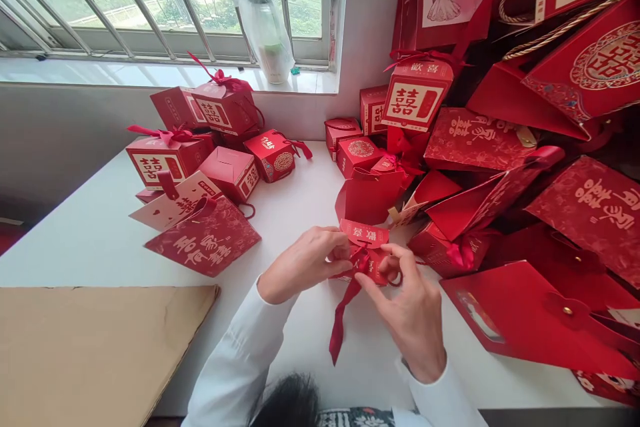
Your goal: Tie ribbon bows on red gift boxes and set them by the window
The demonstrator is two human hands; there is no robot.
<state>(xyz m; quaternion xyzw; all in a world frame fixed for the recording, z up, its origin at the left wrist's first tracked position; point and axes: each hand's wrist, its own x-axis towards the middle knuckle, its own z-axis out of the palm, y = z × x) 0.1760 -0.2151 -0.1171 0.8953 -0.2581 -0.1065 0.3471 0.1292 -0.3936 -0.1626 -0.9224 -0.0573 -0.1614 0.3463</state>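
A small red gift box (367, 232) with pale lettering on its flap sits on the white table in front of me. A dark red ribbon (343, 327) is looped at its middle, one long tail hanging toward me over the tabletop. My left hand (307, 263) pinches the ribbon at the left of the knot, its fingertips partly hidden. From the right, my right hand (413, 310) grips the box, thumb by the ribbon below the knot and index finger along the right edge.
Finished-looking red boxes and bags (233, 107) stand at the left rear. Many red gift bags and boxes (480, 137) pile up on the right. A cardboard sheet (100, 347) lies at the front left. A plastic-wrapped bottle (273, 47) stands on the windowsill.
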